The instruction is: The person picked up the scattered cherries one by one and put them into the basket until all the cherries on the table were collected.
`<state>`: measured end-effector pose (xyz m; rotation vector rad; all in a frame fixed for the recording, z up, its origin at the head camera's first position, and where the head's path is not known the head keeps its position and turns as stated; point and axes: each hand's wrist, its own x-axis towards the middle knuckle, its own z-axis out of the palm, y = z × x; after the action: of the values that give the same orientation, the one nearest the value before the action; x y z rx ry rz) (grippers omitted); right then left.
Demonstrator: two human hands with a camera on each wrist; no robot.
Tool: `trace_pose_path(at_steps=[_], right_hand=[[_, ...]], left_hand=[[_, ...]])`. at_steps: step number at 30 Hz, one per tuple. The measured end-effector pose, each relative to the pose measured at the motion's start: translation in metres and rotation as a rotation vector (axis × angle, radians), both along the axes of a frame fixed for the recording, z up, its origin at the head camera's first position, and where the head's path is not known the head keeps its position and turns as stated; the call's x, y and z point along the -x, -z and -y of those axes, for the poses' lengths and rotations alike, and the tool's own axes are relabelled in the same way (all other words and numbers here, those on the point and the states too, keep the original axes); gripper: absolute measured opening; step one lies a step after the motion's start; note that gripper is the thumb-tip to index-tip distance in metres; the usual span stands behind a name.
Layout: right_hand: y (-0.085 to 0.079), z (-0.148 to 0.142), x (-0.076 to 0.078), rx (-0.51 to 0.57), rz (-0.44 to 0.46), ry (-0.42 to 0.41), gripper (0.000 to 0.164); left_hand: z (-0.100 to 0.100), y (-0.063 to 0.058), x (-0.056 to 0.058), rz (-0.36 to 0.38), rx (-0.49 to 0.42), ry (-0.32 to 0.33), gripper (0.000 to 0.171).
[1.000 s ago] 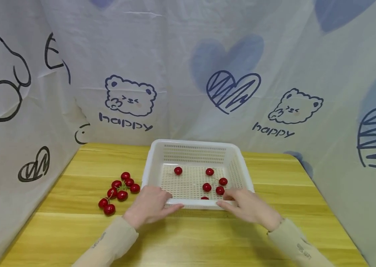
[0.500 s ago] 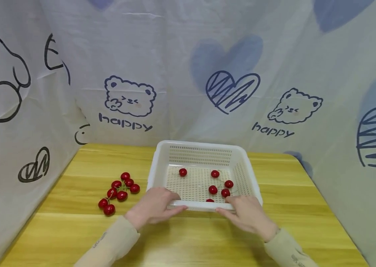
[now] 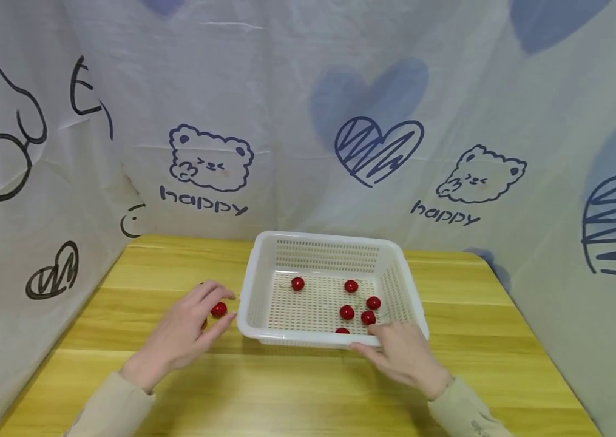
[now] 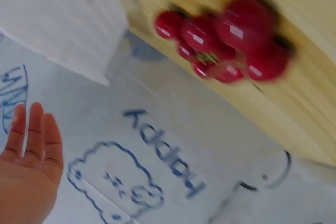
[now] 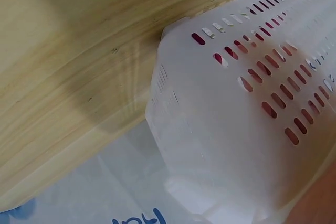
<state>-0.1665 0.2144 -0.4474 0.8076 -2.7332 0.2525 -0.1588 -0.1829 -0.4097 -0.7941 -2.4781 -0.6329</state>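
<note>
A white plastic basket (image 3: 326, 337) with slotted walls stands on the wooden table. Several red cherries lie on its floor, one of them a cherry (image 3: 298, 283) towards the left. My right hand (image 3: 405, 357) grips the basket's front rim near the right corner, thumb outside and fingers inside. Left of the basket, my left hand (image 3: 179, 328) reaches over the loose cherries with fingers extended and parted; a red cherry (image 3: 218, 309) shows between thumb and forefinger. The hand hides most of that pile in the head view. In the left wrist view the bunched cherries (image 4: 245, 24) show stems.
The wooden table (image 3: 308, 394) ends at the back against a pale hanging cloth (image 3: 286, 121) with blue drawings. Cloth also hangs along the left and right sides. Outside the basket, the slotted wall (image 5: 210, 114) fills much of the right wrist view.
Both hands held the rim and the basket slid slightly right. My left hand has since let go and moved left over the loose cherries. My right hand keeps its grip.
</note>
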Motion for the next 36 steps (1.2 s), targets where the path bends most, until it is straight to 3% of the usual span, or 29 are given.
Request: trace_pose_path(at_steps=[6,11,15,27,36], right_hand=[[0.001,-0.001,-0.001,-0.005,0.012,0.018,0.047],[0.002,0.000,0.000,-0.002,-0.004,0.007,0.047],[0.001,0.000,0.001,0.000,-0.019,-0.009,0.047],[0.000,0.001,0.001,0.006,-0.011,-0.010,0.047],[0.000,0.000,0.001,-0.008,-0.020,-0.006,0.046]], left_hand=[[0.031,0.005,-0.010,0.047,0.089,-0.144,0.025],[0.046,0.015,-0.015,0.092,0.200,-0.190,0.028],[0.052,0.022,-0.019,0.159,0.237,-0.225,0.035],[0.056,0.036,-0.021,0.276,0.284,-0.260,0.041],[0.056,0.044,-0.020,0.298,0.306,-0.258,0.044]])
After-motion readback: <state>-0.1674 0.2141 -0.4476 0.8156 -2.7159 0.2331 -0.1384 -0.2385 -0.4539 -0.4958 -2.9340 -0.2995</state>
